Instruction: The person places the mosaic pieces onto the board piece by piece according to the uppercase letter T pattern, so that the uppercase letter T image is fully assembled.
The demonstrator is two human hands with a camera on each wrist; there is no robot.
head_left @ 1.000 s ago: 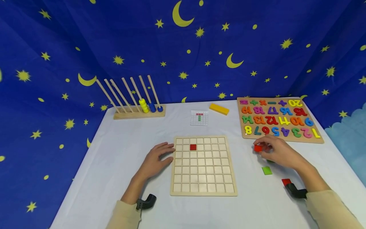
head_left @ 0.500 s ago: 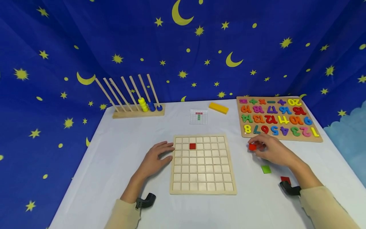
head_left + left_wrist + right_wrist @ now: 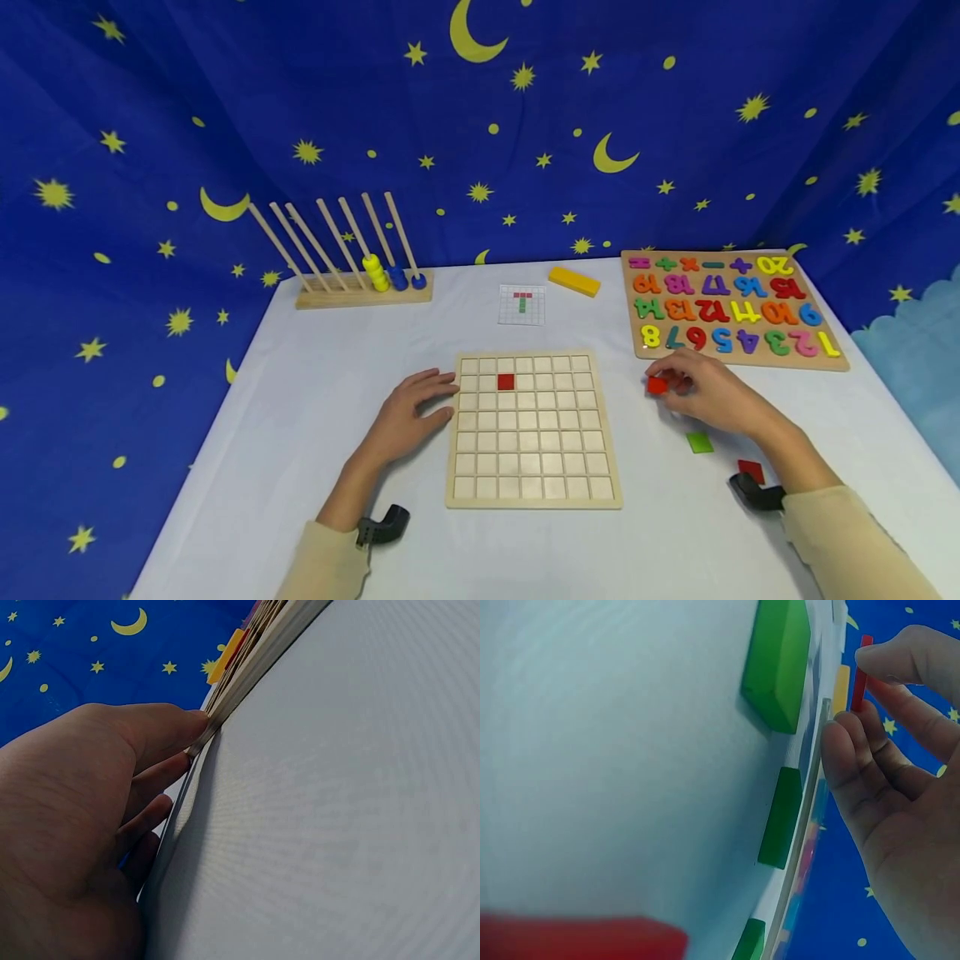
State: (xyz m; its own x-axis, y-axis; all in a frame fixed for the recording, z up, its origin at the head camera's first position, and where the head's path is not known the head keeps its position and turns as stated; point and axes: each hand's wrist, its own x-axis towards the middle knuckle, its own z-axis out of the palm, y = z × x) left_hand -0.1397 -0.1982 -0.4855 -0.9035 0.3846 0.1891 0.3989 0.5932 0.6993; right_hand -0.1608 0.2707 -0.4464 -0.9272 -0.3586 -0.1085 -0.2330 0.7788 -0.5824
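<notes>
A square wooden grid board lies on the table, with one red tile in its second row from the back. My left hand rests at the board's left edge, thumb and fingertips touching the rim with the fingers loosely extended. To the right of the board, my right hand pinches another red tile between thumb and fingers, above the table. A green tile and a red tile lie below that hand. In the right wrist view, more green tiles show; the head view hides them behind the hand.
Behind the board lies a pattern card with a red and green T. A yellow block sits beside it. A peg abacus stands back left, a number puzzle board back right. A starry blue curtain hangs behind.
My right hand has moved a little to the left with the red tile in its fingers. The left hand has stayed at the board's edge.
</notes>
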